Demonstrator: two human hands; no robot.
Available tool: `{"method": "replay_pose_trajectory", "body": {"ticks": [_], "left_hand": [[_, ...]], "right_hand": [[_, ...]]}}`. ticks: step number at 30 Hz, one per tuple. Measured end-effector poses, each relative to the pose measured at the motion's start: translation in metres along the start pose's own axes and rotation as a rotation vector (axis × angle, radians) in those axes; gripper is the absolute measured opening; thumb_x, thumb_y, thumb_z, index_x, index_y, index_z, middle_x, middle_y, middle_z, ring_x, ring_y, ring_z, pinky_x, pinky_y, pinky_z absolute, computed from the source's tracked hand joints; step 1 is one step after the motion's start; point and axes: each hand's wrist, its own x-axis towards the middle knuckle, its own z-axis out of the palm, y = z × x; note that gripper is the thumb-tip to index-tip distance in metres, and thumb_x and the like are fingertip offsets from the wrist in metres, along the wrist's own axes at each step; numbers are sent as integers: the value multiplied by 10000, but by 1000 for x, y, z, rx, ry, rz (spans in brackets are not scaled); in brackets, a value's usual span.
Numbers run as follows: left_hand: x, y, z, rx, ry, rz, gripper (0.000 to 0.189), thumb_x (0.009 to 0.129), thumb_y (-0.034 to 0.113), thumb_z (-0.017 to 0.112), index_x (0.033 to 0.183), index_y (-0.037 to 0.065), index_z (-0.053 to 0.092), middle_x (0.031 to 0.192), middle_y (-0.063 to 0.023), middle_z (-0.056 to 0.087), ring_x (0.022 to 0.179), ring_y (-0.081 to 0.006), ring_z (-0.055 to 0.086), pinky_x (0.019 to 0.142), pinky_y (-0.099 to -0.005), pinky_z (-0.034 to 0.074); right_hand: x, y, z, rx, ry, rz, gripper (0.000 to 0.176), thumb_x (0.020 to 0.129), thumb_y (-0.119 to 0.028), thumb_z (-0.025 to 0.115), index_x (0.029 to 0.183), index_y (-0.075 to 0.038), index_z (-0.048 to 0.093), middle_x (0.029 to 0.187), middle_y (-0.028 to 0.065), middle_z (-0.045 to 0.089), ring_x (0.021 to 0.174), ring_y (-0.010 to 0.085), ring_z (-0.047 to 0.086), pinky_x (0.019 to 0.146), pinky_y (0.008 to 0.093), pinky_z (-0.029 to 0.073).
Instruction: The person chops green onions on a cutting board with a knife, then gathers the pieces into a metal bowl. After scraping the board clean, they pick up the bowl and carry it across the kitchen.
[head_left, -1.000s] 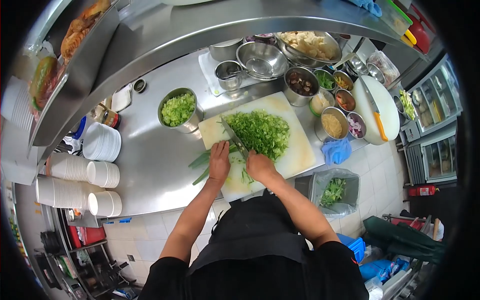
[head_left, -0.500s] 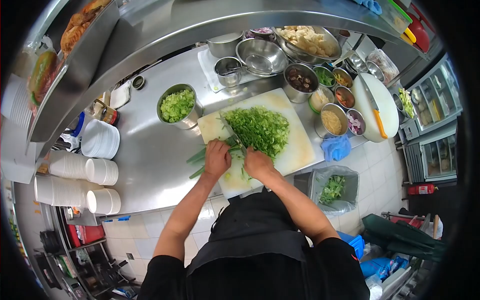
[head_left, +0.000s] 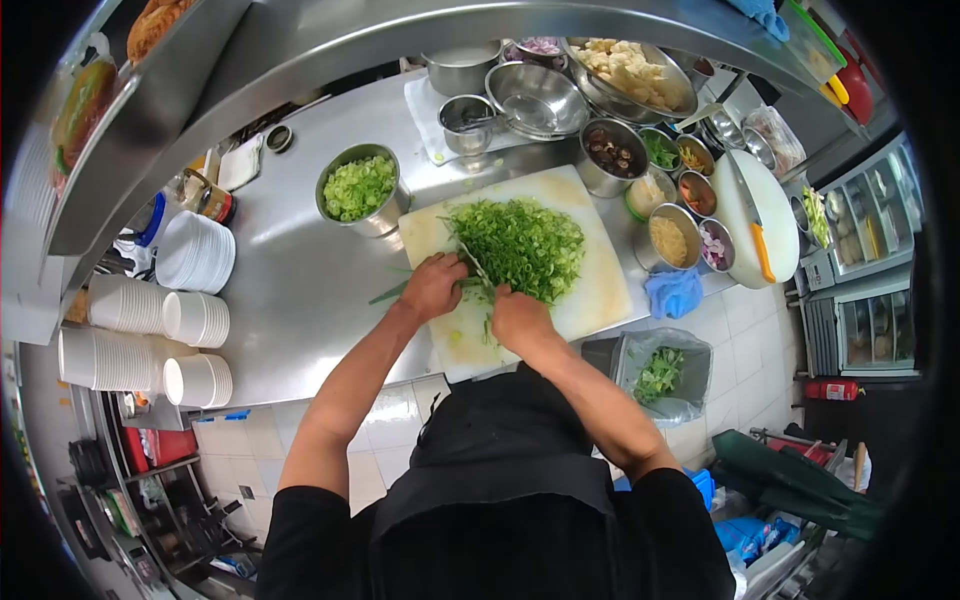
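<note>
My right hand [head_left: 521, 322] is closed round the handle of a kitchen knife [head_left: 474, 262]. Its blade stands on edge at the left side of a heap of chopped green onion [head_left: 520, 245]. Beside the blade, my left hand [head_left: 433, 287] presses with curled fingers on a bunch of green onions [head_left: 386, 294], whose long green ends stick out to the left. All this is on a pale cutting board [head_left: 598, 292]. A metal pot [head_left: 381, 218] filled with chopped light-green vegetable stands just past the board's upper left corner.
Metal bowls and tins of ingredients crowd the back right, near a round white board [head_left: 748, 185] bearing an orange-handled knife [head_left: 762, 252]. A blue cloth [head_left: 674, 292] lies at the counter edge, above a lined bin [head_left: 630, 375]. Stacked white containers [head_left: 110, 357] stand left. A steel shelf [head_left: 400, 30] crosses overhead.
My left hand has shifted slightly up and left relative to the board, and less of the green onion ends shows beyond it. The knife stays in my right hand. The whole view has shifted slightly.
</note>
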Motion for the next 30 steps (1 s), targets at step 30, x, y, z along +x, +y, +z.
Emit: {"method": "replay_pose_trajectory", "body": {"ticks": [30], "left_hand": [[-24, 23, 3, -64, 401, 91, 148, 666, -9, 618, 799, 49, 586, 887, -100, 552, 888, -314, 560, 807, -422, 472]], "right_hand": [[3, -1, -10, 49, -74, 24, 291, 827, -78, 509, 1064, 90, 524, 833, 281, 672, 800, 427, 674, 705, 503, 544]]}}
